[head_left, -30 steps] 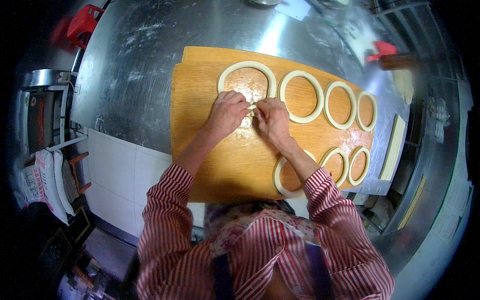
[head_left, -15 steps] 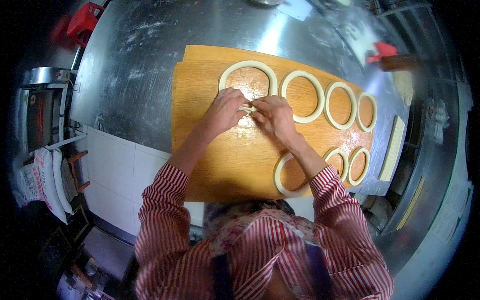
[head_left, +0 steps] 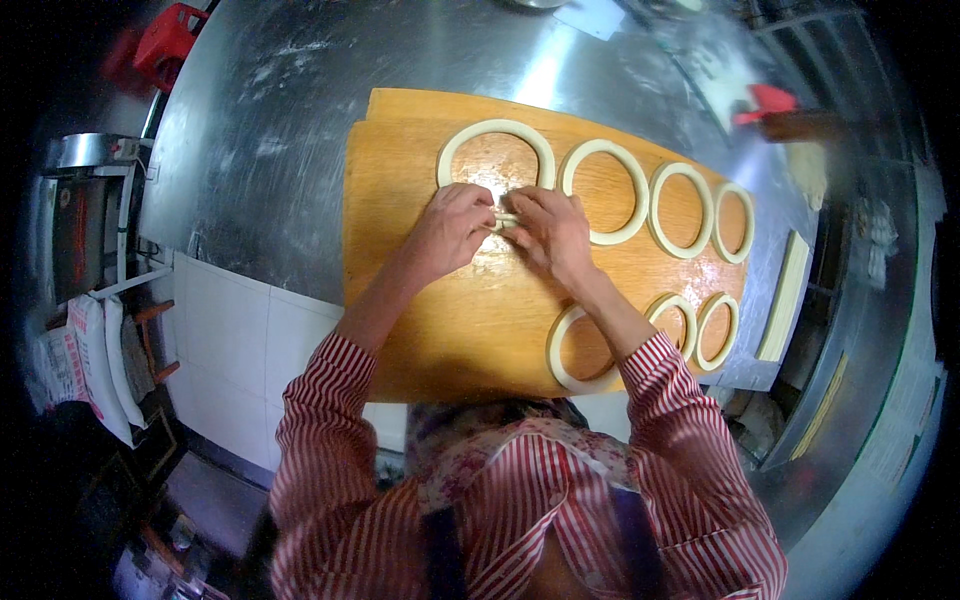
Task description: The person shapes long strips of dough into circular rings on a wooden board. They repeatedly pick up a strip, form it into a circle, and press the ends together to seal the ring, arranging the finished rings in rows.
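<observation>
Covering the dough ring's (head_left: 495, 150) near edge, both hands (head_left: 505, 225) meet.

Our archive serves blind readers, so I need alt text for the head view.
Two bare hands, left hand and right hand, pinch a piece of pale dough together on a wooden board. Seven dough rings lie on the board, which rests on a steel table.

Scuffed, flour-dusted steel desk (head_left: 300, 130) catching bright glare near the top. White tiled front (head_left: 235, 350) below its edge. Red stool (head_left: 165, 45) upper left, dim floor (head_left: 200, 500) beneath.
</observation>
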`<state>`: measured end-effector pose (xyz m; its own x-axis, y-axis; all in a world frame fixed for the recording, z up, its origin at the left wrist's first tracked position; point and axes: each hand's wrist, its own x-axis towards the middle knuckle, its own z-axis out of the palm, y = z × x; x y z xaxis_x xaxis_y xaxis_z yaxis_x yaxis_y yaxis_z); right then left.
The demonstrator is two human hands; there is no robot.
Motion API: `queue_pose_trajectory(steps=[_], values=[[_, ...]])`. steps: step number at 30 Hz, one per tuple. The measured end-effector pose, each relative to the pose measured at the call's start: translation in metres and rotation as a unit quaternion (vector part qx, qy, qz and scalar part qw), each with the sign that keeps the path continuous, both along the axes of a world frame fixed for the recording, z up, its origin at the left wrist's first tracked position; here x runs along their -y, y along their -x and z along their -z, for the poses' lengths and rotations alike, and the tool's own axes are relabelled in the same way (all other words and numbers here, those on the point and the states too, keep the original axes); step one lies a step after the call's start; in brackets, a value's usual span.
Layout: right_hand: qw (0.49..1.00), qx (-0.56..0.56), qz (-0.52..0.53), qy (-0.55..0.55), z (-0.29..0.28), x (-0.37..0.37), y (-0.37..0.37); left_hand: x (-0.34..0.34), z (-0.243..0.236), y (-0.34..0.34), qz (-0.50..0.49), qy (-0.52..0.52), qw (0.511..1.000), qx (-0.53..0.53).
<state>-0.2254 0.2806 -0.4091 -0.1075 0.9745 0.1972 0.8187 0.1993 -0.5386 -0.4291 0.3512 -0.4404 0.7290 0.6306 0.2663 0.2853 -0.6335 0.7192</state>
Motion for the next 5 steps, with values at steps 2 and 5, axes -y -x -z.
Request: queue_pose_trajectory(steps=[2,5], values=[[0.999,0.034,-0.030,0.018,0.001,0.016,-0.005,0.002,-0.001,0.000,0.008,-0.028,1.000,-0.005],[0.998,0.056,-0.030,0.027,0.012,0.023,-0.008,0.000,0.004,-0.002,0.008,-0.031,0.999,-0.022]])
